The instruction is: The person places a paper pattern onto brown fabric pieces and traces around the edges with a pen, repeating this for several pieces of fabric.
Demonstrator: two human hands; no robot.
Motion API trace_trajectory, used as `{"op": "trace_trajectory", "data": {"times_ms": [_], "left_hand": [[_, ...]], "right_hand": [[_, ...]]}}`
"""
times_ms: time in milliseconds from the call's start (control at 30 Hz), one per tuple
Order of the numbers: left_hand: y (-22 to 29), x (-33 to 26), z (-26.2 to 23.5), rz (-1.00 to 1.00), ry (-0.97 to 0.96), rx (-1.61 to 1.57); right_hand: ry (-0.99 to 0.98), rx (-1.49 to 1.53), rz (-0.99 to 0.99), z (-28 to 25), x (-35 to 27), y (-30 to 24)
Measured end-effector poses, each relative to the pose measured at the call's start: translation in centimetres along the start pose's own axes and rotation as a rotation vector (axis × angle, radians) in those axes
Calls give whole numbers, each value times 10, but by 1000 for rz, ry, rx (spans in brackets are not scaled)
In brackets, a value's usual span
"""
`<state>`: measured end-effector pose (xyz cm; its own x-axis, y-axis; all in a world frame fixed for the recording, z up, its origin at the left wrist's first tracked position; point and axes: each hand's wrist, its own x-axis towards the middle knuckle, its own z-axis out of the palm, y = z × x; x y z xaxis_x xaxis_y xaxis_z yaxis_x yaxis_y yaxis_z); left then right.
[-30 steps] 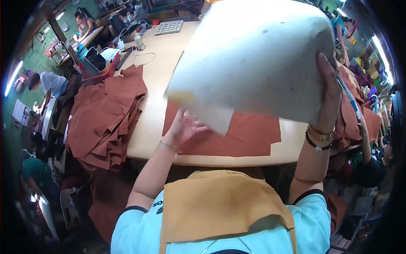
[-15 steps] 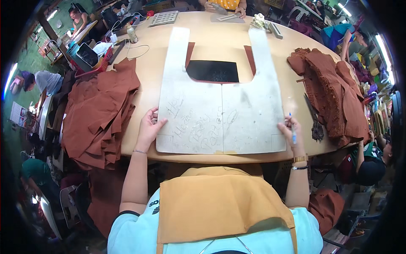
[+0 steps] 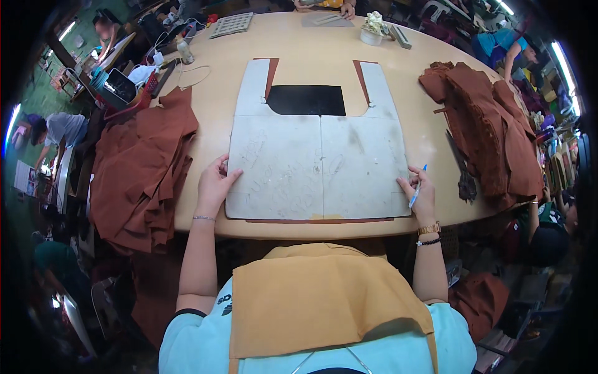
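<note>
My left hand (image 3: pixel 213 187) grasps the pattern's (image 3: pixel 283 156) left edge and my right hand (image 3: pixel 425 196), gripping a pen (image 3: pixel 413 198), touches its right edge, straps (image 3: pixel 251 84) pointing away, cloth (image 3: pixel 272 76) beneath.

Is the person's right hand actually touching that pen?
Touching: the head view shows the pen held slanting in the fingers of the right hand.

Garment workshop: broad pale worktop (image 3: pixel 425 118), flat white pattern piece (image 3: pixel 283 149), piles of rust-brown cloth (image 3: pixel 142 171) either side, dark shears (image 3: pixel 465 177); co-workers (image 3: pixel 66 129) bent forward nearby, tube lights (image 3: pixel 12 134)
</note>
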<state>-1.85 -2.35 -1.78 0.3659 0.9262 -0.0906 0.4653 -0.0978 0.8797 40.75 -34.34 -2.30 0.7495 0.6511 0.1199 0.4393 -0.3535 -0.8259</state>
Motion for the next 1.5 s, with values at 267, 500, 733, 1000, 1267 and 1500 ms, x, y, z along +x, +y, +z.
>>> {"op": "trace_trajectory", "data": {"times_ms": [267,500,733,1000,1267,1500], "left_hand": [[-10,4,-1,67,30,144],[-10,4,-2,73,68,275],[-3,5,0,91,27,180],[-6,11,-10,81,33,463],[-40,26,-16,45,-56,-9],[-42,31,-19,40,-89,-41]], "right_hand": [[-11,-28,52,0,1,0],[13,-87,28,-2,-2,-1],[17,-47,12,0,2,-8],[-21,-258,-96,-8,3,-6],[-141,328,174,-20,9,18],[-110,333,118,-16,10,23]]}}
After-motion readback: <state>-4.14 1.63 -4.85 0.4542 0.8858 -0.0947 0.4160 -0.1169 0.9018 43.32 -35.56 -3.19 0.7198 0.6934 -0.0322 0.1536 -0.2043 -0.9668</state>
